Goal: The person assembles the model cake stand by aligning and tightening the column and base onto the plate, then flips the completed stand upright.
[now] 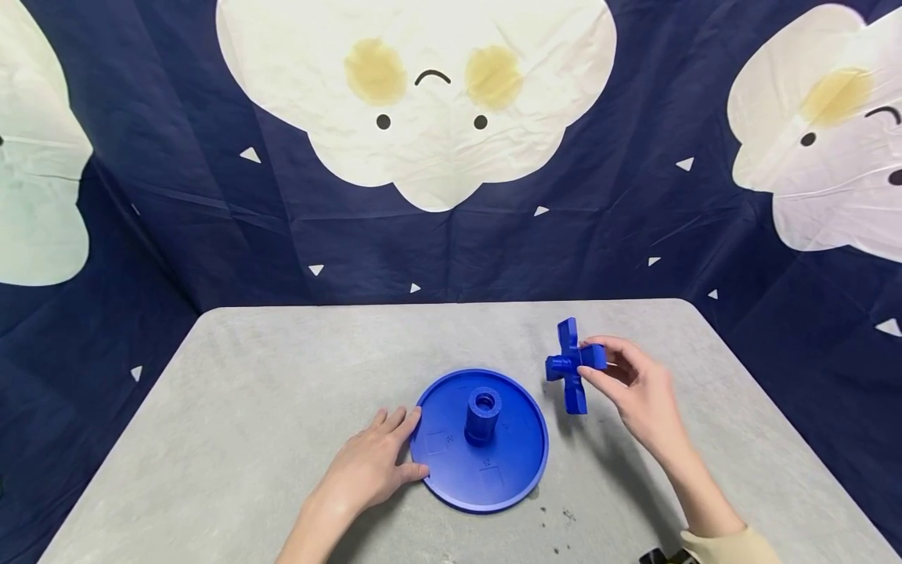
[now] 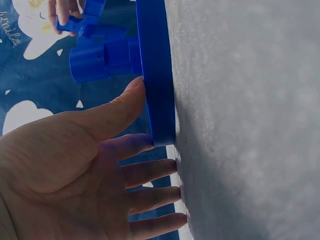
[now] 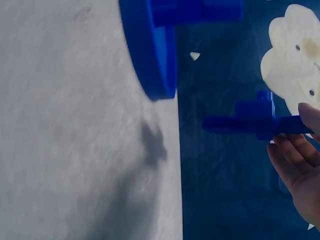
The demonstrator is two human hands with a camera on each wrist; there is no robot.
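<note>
"Hands?"
"Left hand (image 1: pixel 369 462) spread, touching the blue disc (image 1: pixel 449 474) on the bench (image 1: pixel 282 376); right hand (image 1: pixel 644 395) pinching a blue cross (image 1: pixel 572 368), raised beside the disc."
"Around?"
"A post (image 1: pixel 481 424) rises mid-disc; cloud-print cloth (image 1: pixel 211 235) hangs behind."

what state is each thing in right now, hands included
Blue disc: lying flat on the table
Central tube: upright, open at the top, nothing inserted
Blue cross piece: held off the table, apart from the disc
Left hand: fingers extended, touching the disc's edge
Right hand: pinching one arm of the cross piece
Backdrop: hanging, creased
</note>
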